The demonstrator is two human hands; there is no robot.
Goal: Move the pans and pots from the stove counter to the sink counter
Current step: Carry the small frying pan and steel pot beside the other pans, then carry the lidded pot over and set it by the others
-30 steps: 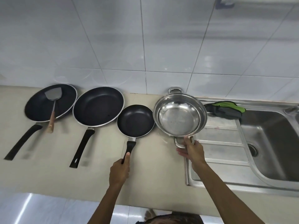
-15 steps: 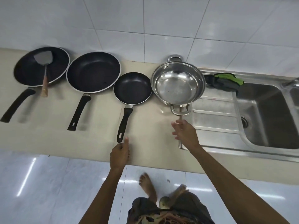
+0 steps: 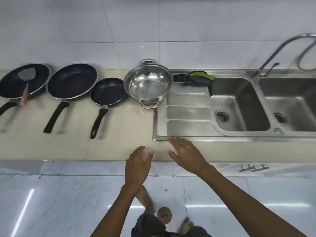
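On the beige counter [image 3: 119, 144] a row of cookware lines the wall. From the left: a black pan [image 3: 24, 81] with a metal spatula [image 3: 25, 82] in it, a large black frying pan [image 3: 71, 82], a small black frying pan [image 3: 107, 91], and a steel two-handled pot [image 3: 147, 82] beside the sink's drainboard [image 3: 186, 115]. My left hand [image 3: 137, 165] and my right hand [image 3: 186, 154] hover over the counter's front edge, well short of the cookware. Both have fingers apart and hold nothing.
A steel double sink [image 3: 239, 103] with a curved faucet [image 3: 273, 53] fills the right side. A green and dark cloth [image 3: 196, 79] lies at the drainboard's back. White tiled wall stands behind. Below is a glossy tiled floor with my feet.
My left hand has let go of the small pan's handle and my right hand has left the steel pot's handle. Both hands have pulled back toward the counter's front edge; the view widened.
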